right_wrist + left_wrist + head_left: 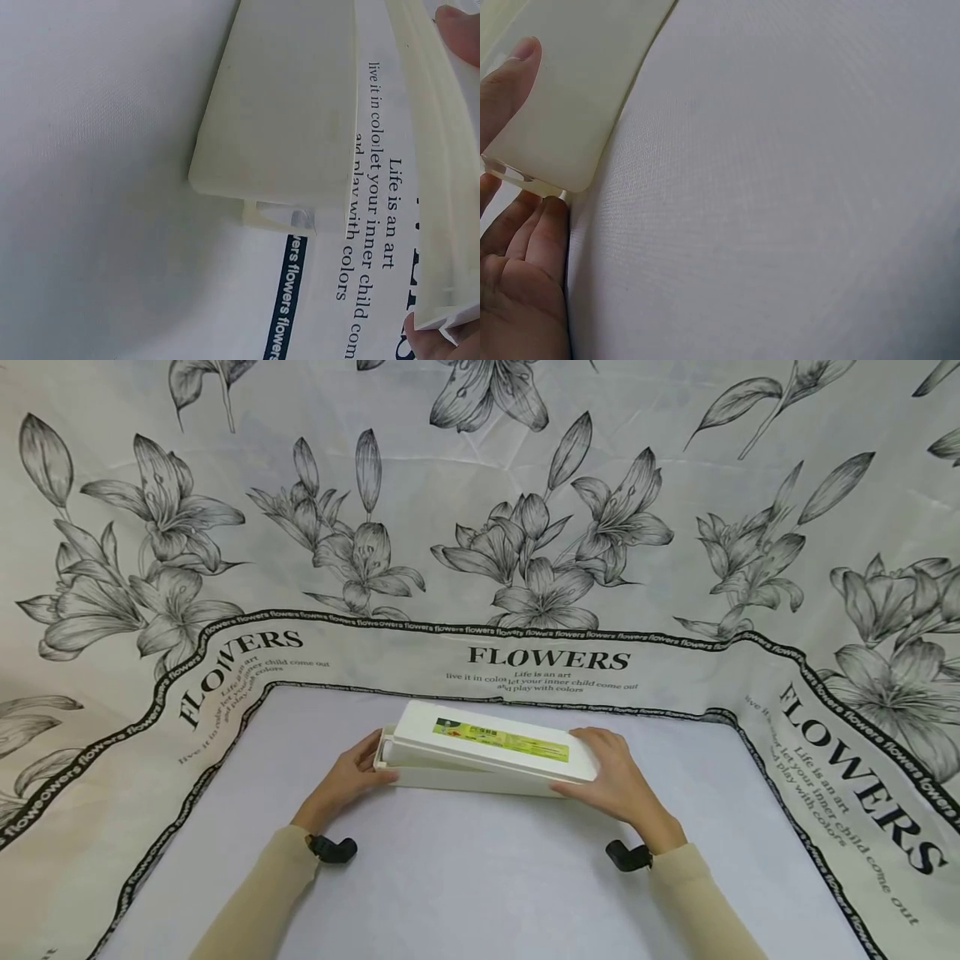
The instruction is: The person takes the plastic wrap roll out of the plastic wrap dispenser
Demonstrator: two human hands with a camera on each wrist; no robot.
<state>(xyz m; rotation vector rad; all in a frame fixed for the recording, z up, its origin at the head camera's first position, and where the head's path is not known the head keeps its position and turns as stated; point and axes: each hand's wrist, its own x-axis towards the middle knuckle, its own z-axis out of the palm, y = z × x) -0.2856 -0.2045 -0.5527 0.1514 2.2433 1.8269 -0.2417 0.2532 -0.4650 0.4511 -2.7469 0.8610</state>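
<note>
A long white plastic box (472,779) lies across the table in front of me. Its white lid (420,720), with a yellow-green label (501,739), is tilted, leaving a gap along the front. My left hand (358,772) grips the box's left end; in the left wrist view the thumb (514,86) lies on the box wall (577,90) and the other fingers are at its end. My right hand (611,777) holds the lid by its right end. In the right wrist view the lid (442,187) stands apart from the box (277,105). The box's contents are mostly hidden.
A white cloth (480,877) covers the table. Behind and at both sides, a flower-printed fabric (540,568) with a lettered border rises around the table. Black wrist mounts (333,849) sit at both cuffs.
</note>
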